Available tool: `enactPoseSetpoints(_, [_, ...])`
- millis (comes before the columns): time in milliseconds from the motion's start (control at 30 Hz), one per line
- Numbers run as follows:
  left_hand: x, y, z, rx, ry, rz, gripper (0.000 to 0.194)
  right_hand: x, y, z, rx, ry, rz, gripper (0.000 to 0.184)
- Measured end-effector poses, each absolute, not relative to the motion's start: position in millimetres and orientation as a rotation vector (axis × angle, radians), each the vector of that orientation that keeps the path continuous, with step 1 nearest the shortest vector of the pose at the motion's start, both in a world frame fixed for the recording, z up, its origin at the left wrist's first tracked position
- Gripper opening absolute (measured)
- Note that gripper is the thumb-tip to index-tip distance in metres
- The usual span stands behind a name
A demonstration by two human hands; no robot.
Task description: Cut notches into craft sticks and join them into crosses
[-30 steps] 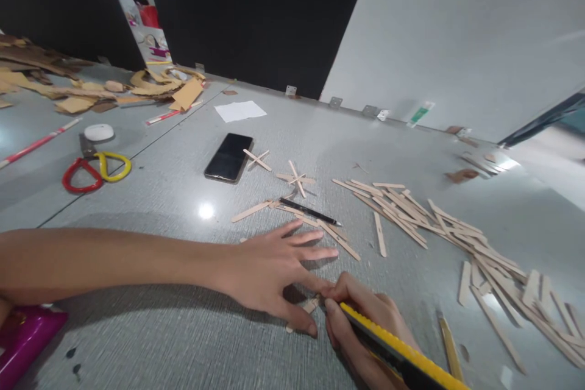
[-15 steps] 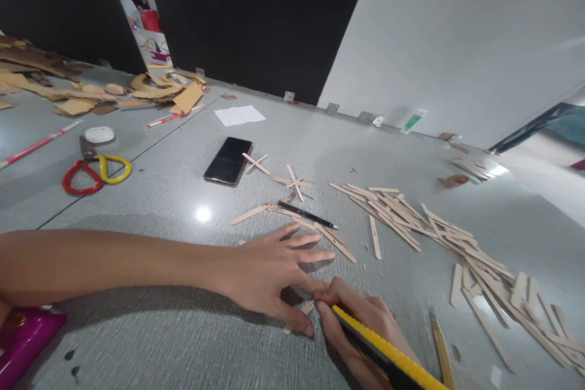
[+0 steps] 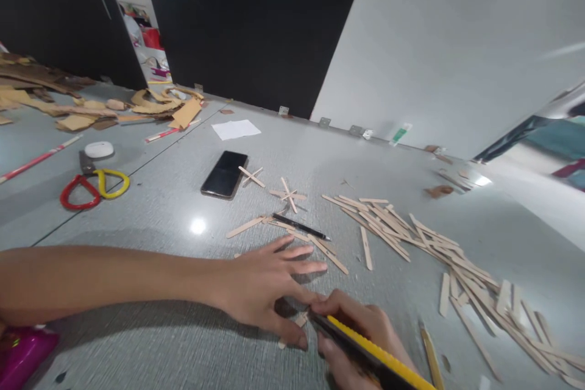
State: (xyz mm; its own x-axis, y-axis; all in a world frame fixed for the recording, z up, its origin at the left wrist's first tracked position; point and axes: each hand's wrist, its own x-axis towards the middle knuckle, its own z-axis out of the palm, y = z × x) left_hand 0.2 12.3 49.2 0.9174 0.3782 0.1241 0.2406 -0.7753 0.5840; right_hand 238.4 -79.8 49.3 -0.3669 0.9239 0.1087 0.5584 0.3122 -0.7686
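My right hand (image 3: 361,332) is wrapped round a yellow-and-black utility knife (image 3: 372,350), its front end down at a small wooden craft stick (image 3: 300,319) on the table. My left hand (image 3: 274,289) lies with its fingers spread, thumb and index finger at either end of that stick, pressing on it. The index fingertip touches my right hand. Part of the stick and the knife's tip are hidden by my fingers. Just beyond the left fingertips lie a black pen (image 3: 301,226) and several loose craft sticks (image 3: 326,254).
A long pile of craft sticks (image 3: 388,222) spreads to the right, near a pencil-like yellow stick (image 3: 431,356). Crossed sticks (image 3: 289,195) lie beside a phone (image 3: 225,175). Scissors (image 3: 94,186), a white mouse-like object (image 3: 99,149) and cardboard scraps (image 3: 155,103) are at left.
The view has tilted, so the table's things sit slightly lower and further left. My right hand has turned the knife a little at the stick; the left hand keeps its pose.
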Motion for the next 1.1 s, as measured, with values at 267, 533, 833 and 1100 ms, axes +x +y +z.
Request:
enactPoseSetpoints(267, [-1,24,50,2.547,0.405,0.307,0.065,245,-72,55,-1.217,-2.199,0.779,0.016])
enactPoseSetpoints(533, [-3,27,49,2.565,0.374,0.315,0.068,246,-68,51,-1.057,-2.26,0.697,0.016])
enactPoseSetpoints(833, [-3,27,47,2.536,0.367,0.327,0.068,245,-69,54,-1.157,-2.394,0.585,0.024])
enactPoseSetpoints(1100, [-4,24,52,2.522,0.38,0.298,0.067,246,-71,46,-1.184,-2.392,0.519,0.025])
